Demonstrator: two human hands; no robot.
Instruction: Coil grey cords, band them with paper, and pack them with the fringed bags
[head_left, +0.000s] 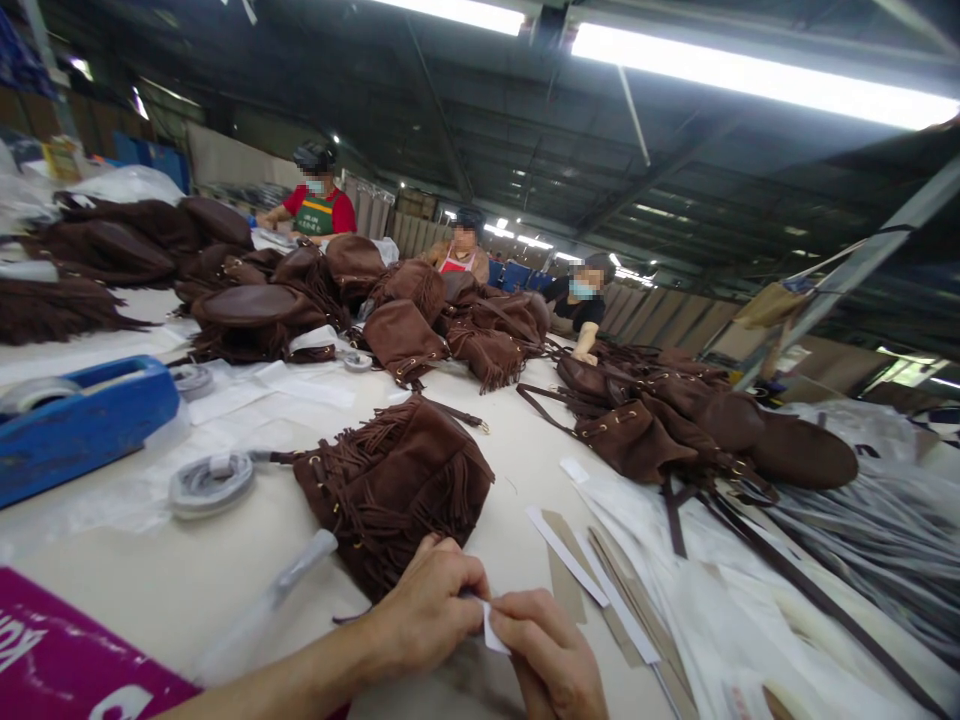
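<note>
A dark brown fringed bag (420, 460) with small gold eyelets lies on its side on the white table. My left hand (431, 605) is just in front of it, fingers curled in and close against the bag's near edge. My right hand (551, 650) is closed in a pinch to the right, almost meeting the left. Between the two hands a small white paper slip (495, 635) shows, gripped by both sets of fingertips. From the bag's left side a strap leads to a wrapped grey coil (212, 484).
A blue tape dispenser (82, 420) stands at left, above a magenta sheet (67, 650). White and beige strips (600, 580) lie to my right. More brown bags (405, 330) are piled farther back. A co-worker's hand (583, 352) touches the bags at right; other people stand behind.
</note>
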